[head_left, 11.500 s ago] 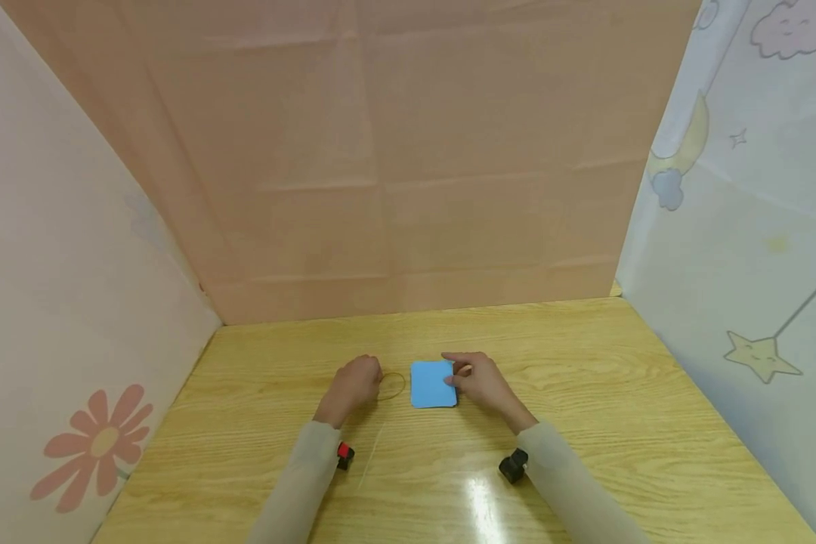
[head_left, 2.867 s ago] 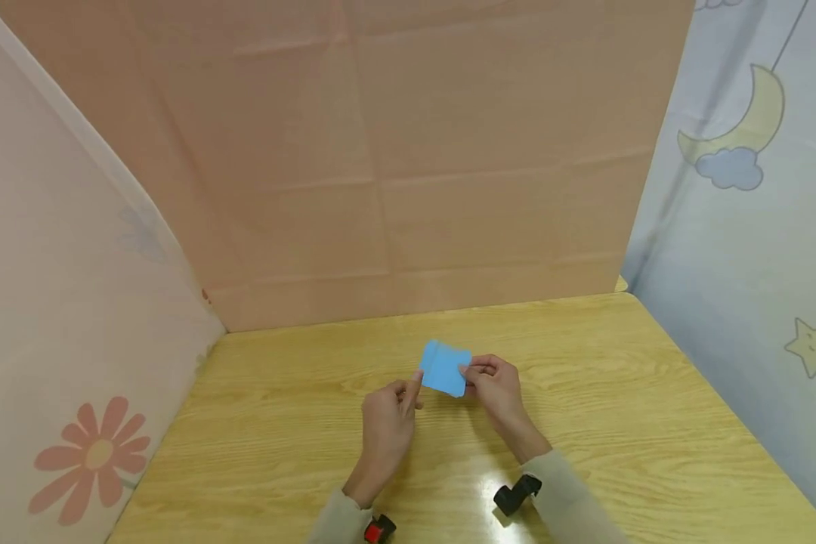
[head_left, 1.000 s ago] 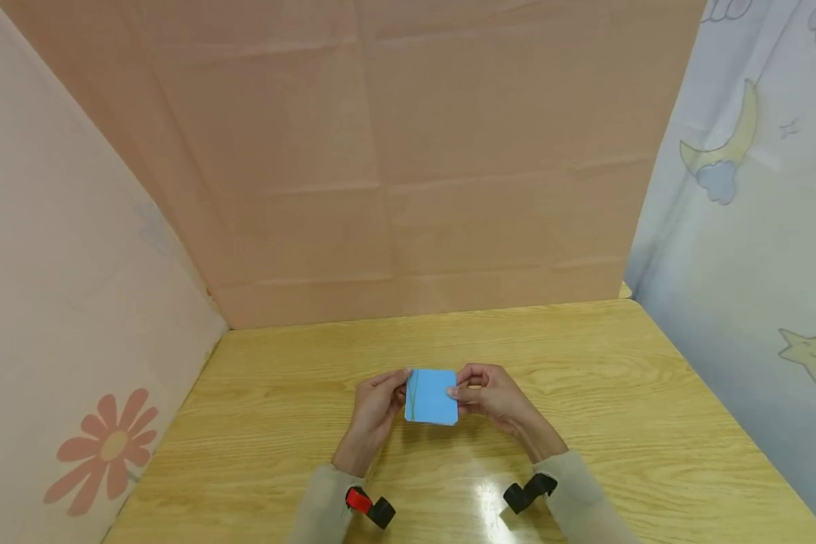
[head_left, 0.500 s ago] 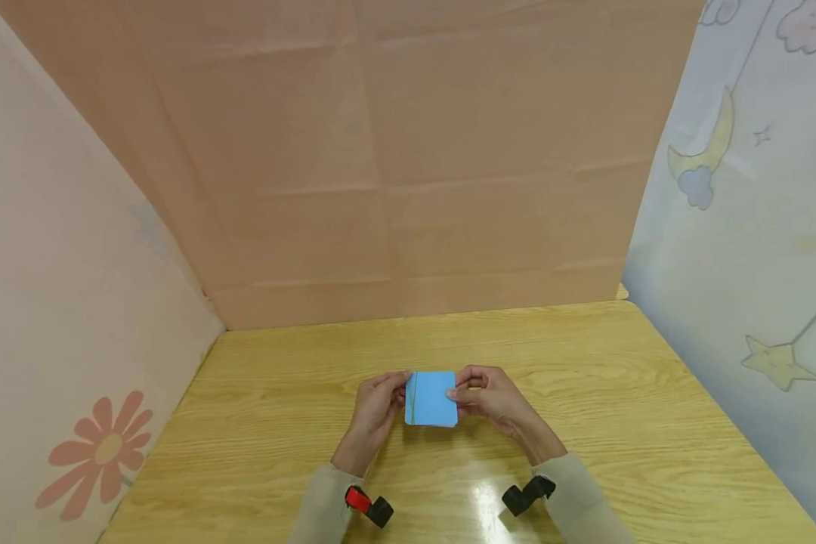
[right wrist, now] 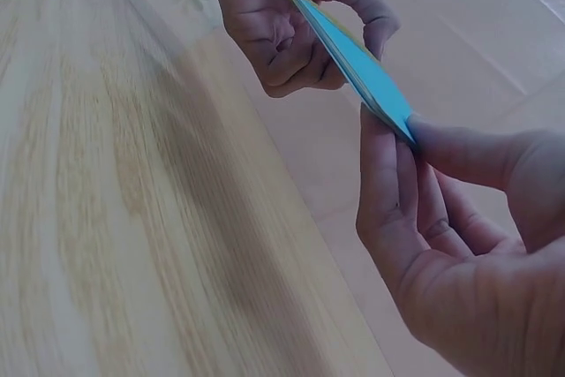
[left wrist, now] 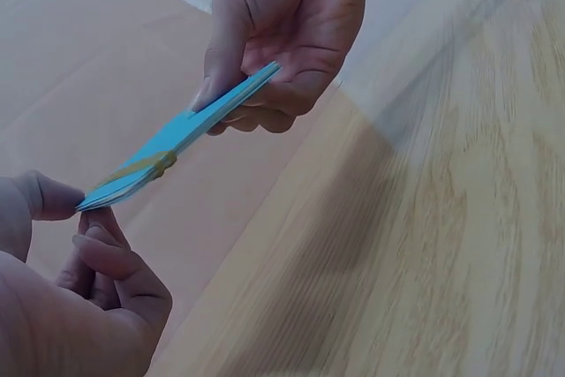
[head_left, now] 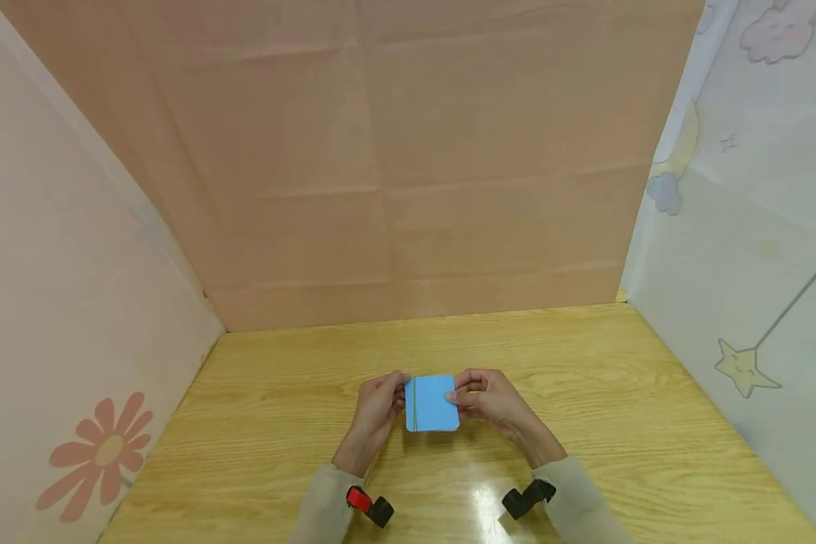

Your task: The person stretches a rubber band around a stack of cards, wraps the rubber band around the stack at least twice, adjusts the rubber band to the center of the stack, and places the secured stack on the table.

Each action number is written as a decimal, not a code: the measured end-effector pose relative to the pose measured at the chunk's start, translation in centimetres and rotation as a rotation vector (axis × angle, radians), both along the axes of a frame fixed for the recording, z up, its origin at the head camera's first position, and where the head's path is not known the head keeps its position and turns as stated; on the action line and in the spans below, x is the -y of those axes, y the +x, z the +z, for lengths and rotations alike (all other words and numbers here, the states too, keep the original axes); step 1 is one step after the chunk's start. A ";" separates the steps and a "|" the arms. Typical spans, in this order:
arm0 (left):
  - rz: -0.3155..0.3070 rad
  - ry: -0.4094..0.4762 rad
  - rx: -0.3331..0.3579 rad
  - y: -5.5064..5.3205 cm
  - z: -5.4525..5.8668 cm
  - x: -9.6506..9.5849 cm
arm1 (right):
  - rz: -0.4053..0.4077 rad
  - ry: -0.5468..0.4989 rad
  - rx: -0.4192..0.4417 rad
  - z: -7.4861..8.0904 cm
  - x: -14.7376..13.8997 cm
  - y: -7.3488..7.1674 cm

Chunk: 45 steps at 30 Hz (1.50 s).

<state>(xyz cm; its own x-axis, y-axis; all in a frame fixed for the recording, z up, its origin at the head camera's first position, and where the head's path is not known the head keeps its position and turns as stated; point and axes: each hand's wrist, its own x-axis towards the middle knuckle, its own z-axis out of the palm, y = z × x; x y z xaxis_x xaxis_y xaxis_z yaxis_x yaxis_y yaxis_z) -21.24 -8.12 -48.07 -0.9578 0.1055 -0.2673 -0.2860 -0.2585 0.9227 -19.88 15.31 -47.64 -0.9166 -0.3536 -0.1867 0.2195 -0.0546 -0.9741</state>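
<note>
The left hand (head_left: 372,414) and right hand (head_left: 498,404) pinch, between thumb and fingers, opposite edges of a square, round-cornered blue paper stack (head_left: 437,404). The thin yellowish elastic band (left wrist: 144,168), earlier beside it, now circles its left part, apparently bundling it above the yellow wood-grain table (head_left: 279,378).

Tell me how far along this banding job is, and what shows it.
Done: the yellowish rubber band is around the blue paper stack, near the edge by the left hand.
In hand: that hand and the right hand pinch opposite sides, holding the stack above the table.
Left: probably just setting it down, perhaps centring the off-centre band first.
</note>
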 end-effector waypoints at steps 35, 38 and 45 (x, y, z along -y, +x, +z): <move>-0.257 -0.447 -0.236 -1.4 0.8 2.2 | -0.132 -0.034 0.031 -0.5 -0.1 0.0; -0.269 -0.467 -0.238 -1.7 1.0 2.4 | -0.128 -0.030 0.021 -0.6 -0.1 0.0; -0.378 -0.483 -0.209 -2.6 1.2 3.2 | -0.110 0.005 0.022 -0.7 -0.1 0.1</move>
<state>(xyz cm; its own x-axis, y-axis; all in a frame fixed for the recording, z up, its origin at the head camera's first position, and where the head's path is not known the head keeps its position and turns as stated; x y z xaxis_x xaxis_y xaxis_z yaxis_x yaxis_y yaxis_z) -23.79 -11.32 -46.85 -0.9151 0.3605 -0.1808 -0.0776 0.2826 0.9561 -19.73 15.36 -48.34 -0.9454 -0.2502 -0.2087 0.2338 -0.0750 -0.9694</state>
